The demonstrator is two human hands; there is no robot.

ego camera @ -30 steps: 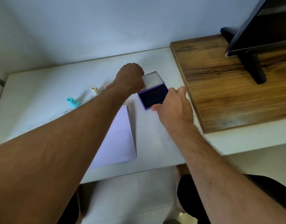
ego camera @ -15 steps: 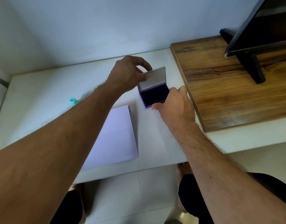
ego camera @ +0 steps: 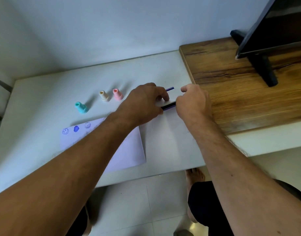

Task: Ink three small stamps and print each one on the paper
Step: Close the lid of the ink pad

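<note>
ink pad on worktop, lid nearly down, being gripped by left hand and right hand | 3 stamps being left standing behind paper | 3 prints being shown on paper

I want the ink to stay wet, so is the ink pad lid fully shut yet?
Not quite: the ink pad lid is nearly down, but a dark gap shows at its front edge. The left hand presses the lid; the right hand holds the base.

Bare table left of three stamps — wooden board blocks right.
</note>
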